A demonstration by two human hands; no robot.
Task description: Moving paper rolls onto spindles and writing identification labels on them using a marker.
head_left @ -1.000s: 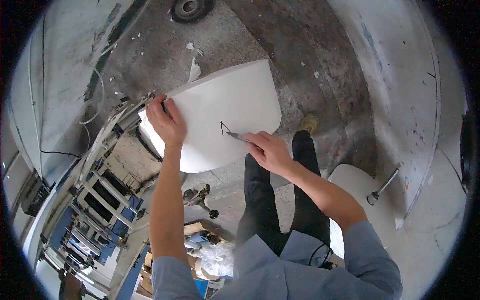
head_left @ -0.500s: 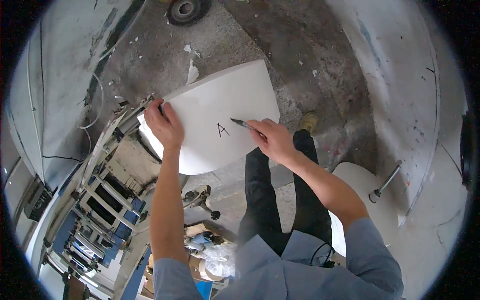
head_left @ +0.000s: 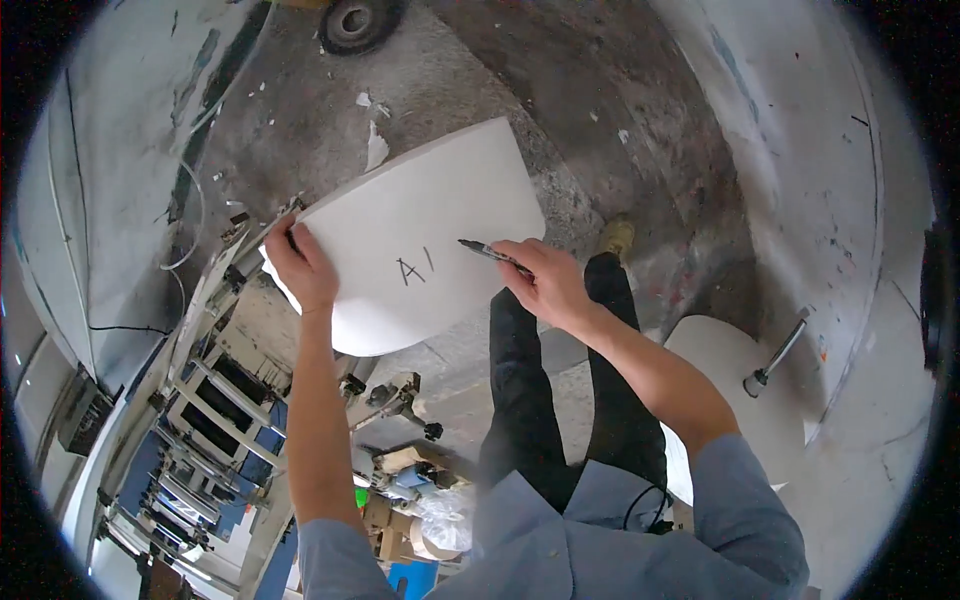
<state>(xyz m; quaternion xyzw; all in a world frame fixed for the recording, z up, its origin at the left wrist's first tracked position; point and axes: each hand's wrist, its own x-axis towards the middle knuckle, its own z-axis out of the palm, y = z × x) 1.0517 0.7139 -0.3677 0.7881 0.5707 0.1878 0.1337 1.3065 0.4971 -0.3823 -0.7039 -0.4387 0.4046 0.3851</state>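
Note:
A large white stack of paper-like sheets [head_left: 470,180], with a visible edge thickness along its far side, is in front of me. Short black marker strokes [head_left: 411,270] stand out on its top face. My right hand [head_left: 548,280] is closed around a black marker [head_left: 492,252], its dark tip pointing left, just right of the strokes; whether the tip touches the surface I cannot tell. At the left edge of the stack, my left hand [head_left: 303,268] has its fingers bent and gripping. Between its thumb and fingers shows a small dark thing, too small to name.
A pale machine frame with rails and rollers [head_left: 235,400] runs along the left. Behind the stack a dark wheel [head_left: 360,20] rests on the stained floor, near torn white scraps [head_left: 376,146]. Cartons and clear plastic [head_left: 440,515] lie below. A white panel with a metal handle [head_left: 775,365] is at right.
My left hand and the white stack have moved left. One more short black stroke now stands to the right of the earlier mark. The right hand with the marker is nearly where it was.

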